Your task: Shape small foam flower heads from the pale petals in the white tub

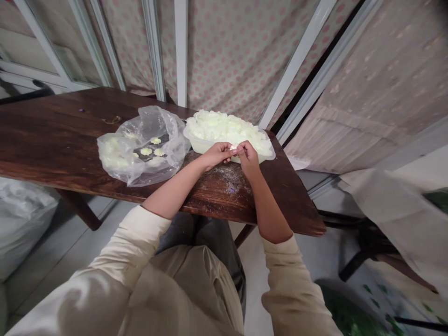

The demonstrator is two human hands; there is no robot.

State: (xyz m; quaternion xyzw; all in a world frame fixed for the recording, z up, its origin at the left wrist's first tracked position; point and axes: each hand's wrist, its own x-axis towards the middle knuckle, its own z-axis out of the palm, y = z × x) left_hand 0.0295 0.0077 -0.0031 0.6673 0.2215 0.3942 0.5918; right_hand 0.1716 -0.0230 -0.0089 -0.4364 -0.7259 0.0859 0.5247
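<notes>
My left hand (220, 155) and my right hand (247, 156) meet at the front edge of a white plastic tub (199, 146). Between their fingertips is a small whitish piece (233, 148), mostly covered by the fingers; both hands pinch it. The tub is heaped above its rim with pale yellow-green, petal-like pieces (224, 125). To the left lies a clear plastic bag (140, 175), its mouth spread open. Several pale flower-shaped pieces (146, 151) lie inside the bag.
Everything stands on a dark wooden table (70, 130), with white specks (227, 179) scattered near its front edge. Behind are window frames and a dotted curtain (224, 56). A large plastic sack (24, 219) sits on the floor at left, a dark chair (364, 252) at right.
</notes>
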